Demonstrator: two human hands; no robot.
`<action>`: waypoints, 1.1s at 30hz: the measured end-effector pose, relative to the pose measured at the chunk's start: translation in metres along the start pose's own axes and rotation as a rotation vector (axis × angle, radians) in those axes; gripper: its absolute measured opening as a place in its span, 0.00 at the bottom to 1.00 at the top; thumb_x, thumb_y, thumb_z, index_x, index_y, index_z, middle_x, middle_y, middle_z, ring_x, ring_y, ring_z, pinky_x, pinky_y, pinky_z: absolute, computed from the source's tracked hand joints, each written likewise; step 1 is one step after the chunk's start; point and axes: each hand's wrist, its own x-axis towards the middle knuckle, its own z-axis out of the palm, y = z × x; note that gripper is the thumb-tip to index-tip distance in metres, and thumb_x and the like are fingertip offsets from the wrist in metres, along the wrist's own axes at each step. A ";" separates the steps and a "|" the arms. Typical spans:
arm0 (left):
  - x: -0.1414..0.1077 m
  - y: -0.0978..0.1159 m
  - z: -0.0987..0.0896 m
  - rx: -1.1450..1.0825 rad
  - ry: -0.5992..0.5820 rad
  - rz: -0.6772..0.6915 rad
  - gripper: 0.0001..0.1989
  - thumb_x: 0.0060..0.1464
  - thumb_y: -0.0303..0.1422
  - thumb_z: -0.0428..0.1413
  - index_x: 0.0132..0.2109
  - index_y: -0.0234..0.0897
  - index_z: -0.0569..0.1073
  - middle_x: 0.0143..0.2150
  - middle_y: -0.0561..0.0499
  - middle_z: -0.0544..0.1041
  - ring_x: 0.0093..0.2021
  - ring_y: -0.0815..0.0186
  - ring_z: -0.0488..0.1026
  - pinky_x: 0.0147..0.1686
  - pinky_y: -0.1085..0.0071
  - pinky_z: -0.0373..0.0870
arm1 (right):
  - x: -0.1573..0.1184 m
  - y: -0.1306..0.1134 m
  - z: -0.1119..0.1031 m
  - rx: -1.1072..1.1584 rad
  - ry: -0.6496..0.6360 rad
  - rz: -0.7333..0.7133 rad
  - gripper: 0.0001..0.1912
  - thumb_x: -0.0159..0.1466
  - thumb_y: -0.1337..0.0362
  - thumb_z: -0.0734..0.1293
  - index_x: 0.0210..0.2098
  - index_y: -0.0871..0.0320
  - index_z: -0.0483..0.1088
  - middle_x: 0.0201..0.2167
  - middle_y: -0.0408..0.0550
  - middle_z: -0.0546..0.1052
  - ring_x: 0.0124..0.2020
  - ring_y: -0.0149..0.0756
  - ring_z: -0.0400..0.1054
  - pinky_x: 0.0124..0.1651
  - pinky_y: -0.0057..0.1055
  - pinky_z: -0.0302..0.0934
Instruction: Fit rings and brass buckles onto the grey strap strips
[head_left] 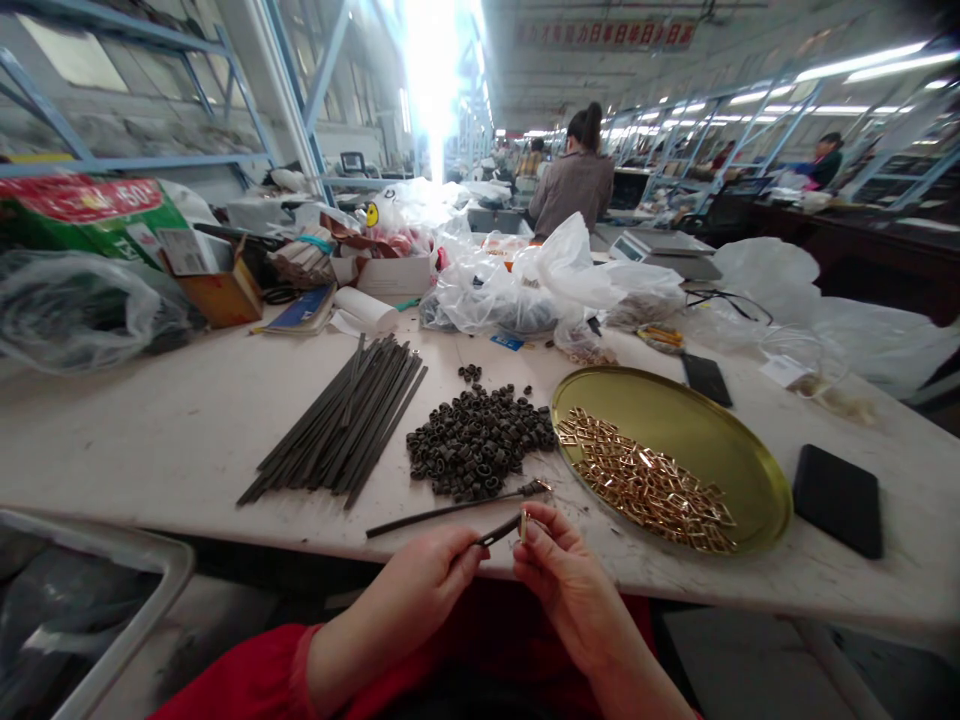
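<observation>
Just past the table's front edge, my left hand [429,582] pinches a narrow dark strap [502,531] that has a small slot in it. At the strap's end, my right hand [561,570] grips a gold buckle [523,526] between thumb and fingers. Whether the strap passes through the buckle is hard to see. Another strap [442,513] with metal at its right end lies behind my hands. Beyond it is a heap of small dark loops [480,445]. A bundle of dark straps [334,430] lies to the left. Many gold buckles [649,485] fill part of a round gold tray [675,400] at the right.
A black wallet-like object [838,500] and a phone [706,380] lie right of the tray. Clear plastic bags [517,285], boxes [214,285] and a notebook [300,310] line the table's back. A grey bin [176,570] stands at lower left. A person [576,185] sits ahead.
</observation>
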 end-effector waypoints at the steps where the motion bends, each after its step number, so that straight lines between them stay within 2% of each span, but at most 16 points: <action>1: -0.002 -0.001 0.002 0.020 0.011 0.018 0.13 0.58 0.34 0.42 0.30 0.36 0.67 0.28 0.52 0.70 0.31 0.66 0.65 0.31 0.73 0.58 | -0.001 0.001 0.000 0.035 -0.010 0.032 0.21 0.43 0.64 0.77 0.35 0.58 0.69 0.21 0.36 0.73 0.21 0.23 0.69 0.25 0.19 0.67; 7: -0.009 -0.004 0.001 0.111 0.020 0.083 0.13 0.58 0.32 0.42 0.28 0.37 0.65 0.28 0.53 0.69 0.30 0.67 0.65 0.30 0.75 0.57 | -0.003 0.008 -0.003 0.128 -0.051 0.115 0.19 0.47 0.67 0.76 0.36 0.57 0.68 0.22 0.37 0.75 0.22 0.23 0.70 0.26 0.19 0.68; 12: -0.010 -0.002 0.000 0.127 0.020 0.102 0.12 0.58 0.31 0.42 0.28 0.37 0.65 0.27 0.53 0.69 0.30 0.67 0.65 0.30 0.75 0.58 | -0.006 0.013 -0.002 0.094 -0.074 0.125 0.18 0.47 0.66 0.76 0.36 0.58 0.69 0.20 0.35 0.72 0.20 0.21 0.67 0.22 0.16 0.64; 15: -0.008 0.001 0.003 0.076 0.011 0.061 0.12 0.58 0.31 0.42 0.30 0.36 0.67 0.29 0.51 0.71 0.31 0.66 0.66 0.32 0.73 0.60 | -0.007 0.020 0.001 0.028 -0.100 0.117 0.17 0.48 0.64 0.75 0.35 0.59 0.70 0.22 0.36 0.72 0.19 0.20 0.64 0.23 0.17 0.61; 19: -0.005 0.007 0.007 -0.177 -0.031 0.001 0.07 0.57 0.31 0.44 0.36 0.36 0.66 0.33 0.50 0.72 0.33 0.66 0.68 0.35 0.73 0.63 | -0.005 0.030 0.004 -0.171 -0.140 -0.062 0.12 0.53 0.59 0.72 0.32 0.60 0.70 0.21 0.38 0.71 0.20 0.22 0.60 0.23 0.19 0.56; 24: -0.002 0.007 0.007 -0.429 -0.105 -0.001 0.05 0.56 0.32 0.47 0.35 0.35 0.65 0.31 0.52 0.70 0.32 0.68 0.68 0.34 0.73 0.64 | -0.003 0.038 0.002 -0.353 -0.074 -0.212 0.13 0.55 0.55 0.69 0.28 0.58 0.68 0.19 0.37 0.68 0.21 0.26 0.59 0.25 0.23 0.55; 28: 0.003 0.003 0.010 -0.435 -0.082 -0.081 0.06 0.53 0.32 0.49 0.32 0.34 0.65 0.28 0.53 0.69 0.30 0.69 0.65 0.31 0.74 0.61 | -0.002 0.040 -0.003 -0.541 0.011 -0.335 0.13 0.57 0.53 0.66 0.28 0.57 0.67 0.21 0.40 0.70 0.23 0.31 0.63 0.28 0.27 0.58; 31: 0.007 -0.002 0.015 -0.424 -0.016 -0.141 0.08 0.51 0.35 0.49 0.29 0.35 0.65 0.24 0.54 0.68 0.26 0.70 0.63 0.27 0.75 0.58 | -0.001 0.039 -0.008 -0.775 0.054 -0.512 0.10 0.59 0.56 0.65 0.28 0.56 0.68 0.22 0.42 0.72 0.24 0.33 0.65 0.28 0.28 0.59; 33: 0.008 -0.004 0.018 -0.472 -0.021 -0.173 0.09 0.51 0.38 0.49 0.29 0.35 0.64 0.22 0.56 0.68 0.22 0.72 0.59 0.22 0.75 0.54 | -0.002 0.034 -0.012 -0.898 0.031 -0.655 0.07 0.59 0.59 0.65 0.30 0.55 0.70 0.24 0.44 0.73 0.26 0.35 0.66 0.29 0.29 0.59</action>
